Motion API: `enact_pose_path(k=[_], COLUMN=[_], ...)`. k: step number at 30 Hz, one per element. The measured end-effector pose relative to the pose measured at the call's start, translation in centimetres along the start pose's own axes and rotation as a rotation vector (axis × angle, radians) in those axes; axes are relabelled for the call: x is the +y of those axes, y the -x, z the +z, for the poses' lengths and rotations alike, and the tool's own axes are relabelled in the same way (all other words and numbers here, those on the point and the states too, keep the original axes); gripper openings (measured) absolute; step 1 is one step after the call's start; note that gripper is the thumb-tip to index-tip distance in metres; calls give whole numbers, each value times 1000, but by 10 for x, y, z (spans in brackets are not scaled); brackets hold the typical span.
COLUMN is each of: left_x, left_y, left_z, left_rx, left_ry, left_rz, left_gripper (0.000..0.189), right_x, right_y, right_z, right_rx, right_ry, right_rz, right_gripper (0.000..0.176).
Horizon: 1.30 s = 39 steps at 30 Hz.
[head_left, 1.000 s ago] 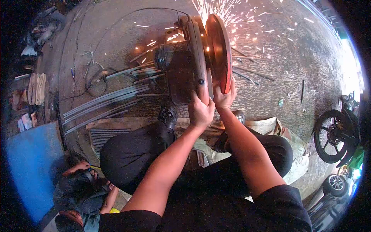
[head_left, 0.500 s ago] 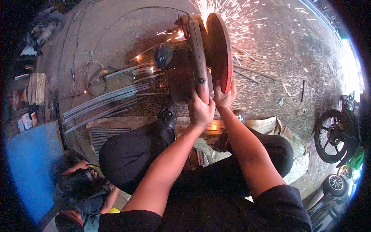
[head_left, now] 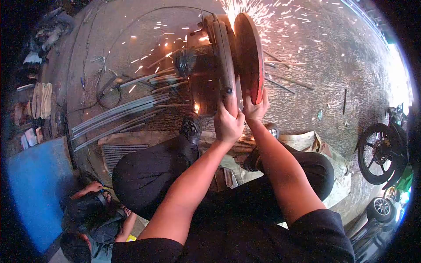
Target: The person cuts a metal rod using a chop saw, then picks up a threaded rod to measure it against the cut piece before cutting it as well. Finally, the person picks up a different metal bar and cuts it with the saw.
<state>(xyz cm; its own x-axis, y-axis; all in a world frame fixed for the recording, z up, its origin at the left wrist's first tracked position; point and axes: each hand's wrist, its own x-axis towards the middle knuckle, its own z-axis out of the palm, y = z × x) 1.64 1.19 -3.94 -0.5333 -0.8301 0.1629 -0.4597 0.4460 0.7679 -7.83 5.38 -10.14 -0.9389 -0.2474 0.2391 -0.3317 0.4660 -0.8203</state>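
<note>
The saw (head_left: 210,74) stands on the floor (head_left: 315,65) straight ahead of the squatting person. Its long axis runs away from the body, up the view, and its red guard (head_left: 249,57) stands on edge along that same line. Both hands sit at the near end, side by side and almost touching. The left hand (head_left: 228,125) is closed in a fist round the saw's brown arm. The right hand (head_left: 255,109) lies slightly further forward, fingers curled onto the guard's lower rim. Sparks (head_left: 245,6) spray out from the far end, away from the hands. The rods (head_left: 118,111) lie to the left of the saw, their length running across its line towards the blade. Neither hand touches them, and the left is the nearer.
</note>
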Motion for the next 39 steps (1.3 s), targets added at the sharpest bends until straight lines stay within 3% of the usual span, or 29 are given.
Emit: enact_pose_path(k=[14,16,20,24,26,39], left_x=[0,-3,-5,-1,-7,-6], left_y=[-2,0,2,0,-1,1], left_z=[1,3,2,0,3,1], left_rx=[7,19,-50,-16,2,-52], left_ry=[37,39,27,66,116,103], left_rz=[20,19,-49,-49,40,-26], left_gripper=[56,56,55,56,59,67], right_x=[0,0,4,2,2,14], right_y=[0,-1,1,0,0,4], right_z=[0,1,1,0,-1,5], right_rx=[-22,40,-7,-7,-11,7], right_ry=[19,-5,35,10,8,79], right_rz=[54,-28,-18,-1,-7,-85], right_gripper=[46,46,46,47,47,46])
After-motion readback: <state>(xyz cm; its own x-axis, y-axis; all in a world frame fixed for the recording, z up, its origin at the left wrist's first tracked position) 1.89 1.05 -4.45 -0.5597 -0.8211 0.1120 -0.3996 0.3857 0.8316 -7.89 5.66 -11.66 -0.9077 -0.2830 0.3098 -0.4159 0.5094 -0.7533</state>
